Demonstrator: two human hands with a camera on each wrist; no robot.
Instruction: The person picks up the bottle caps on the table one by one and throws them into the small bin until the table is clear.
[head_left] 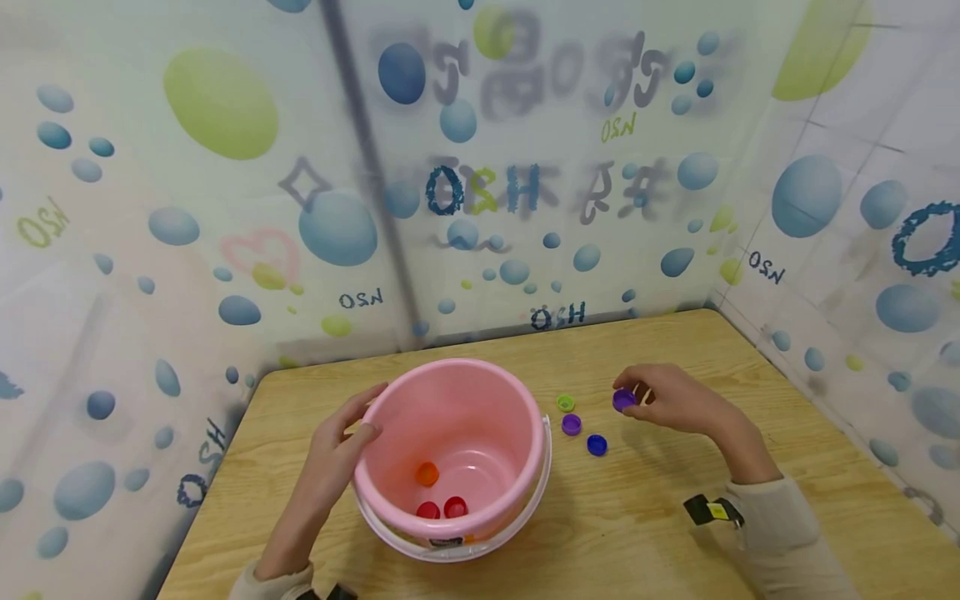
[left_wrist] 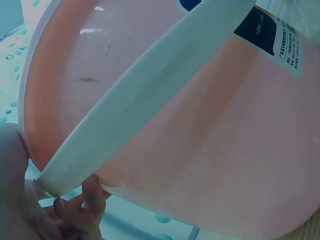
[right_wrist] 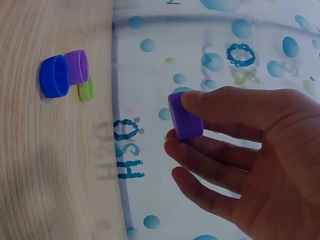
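Note:
A pink bucket (head_left: 450, 375) stands on the table, with an orange cap (head_left: 427, 474) and two red caps (head_left: 455, 507) on its inside bottom. The left hand (head_left: 330, 458) grips the bucket's left rim; in the left wrist view the hand (left_wrist: 55, 205) is at the rim beside the white handle (left_wrist: 135, 95). Between thumb and fingers the right hand (head_left: 678, 400) pinches a purple cap (head_left: 623, 401), held on edge in the right wrist view (right_wrist: 186, 116). To its left on the table lie a green cap (head_left: 566, 403), another purple cap (head_left: 572, 425) and a blue cap (head_left: 597, 445).
The wooden table (head_left: 645, 533) meets a patterned sheet (head_left: 510, 275) along its back edge, and sheets also rise at the left and right. The white handle hangs round the bucket's front. A label (left_wrist: 280, 45) is on the bucket's outside.

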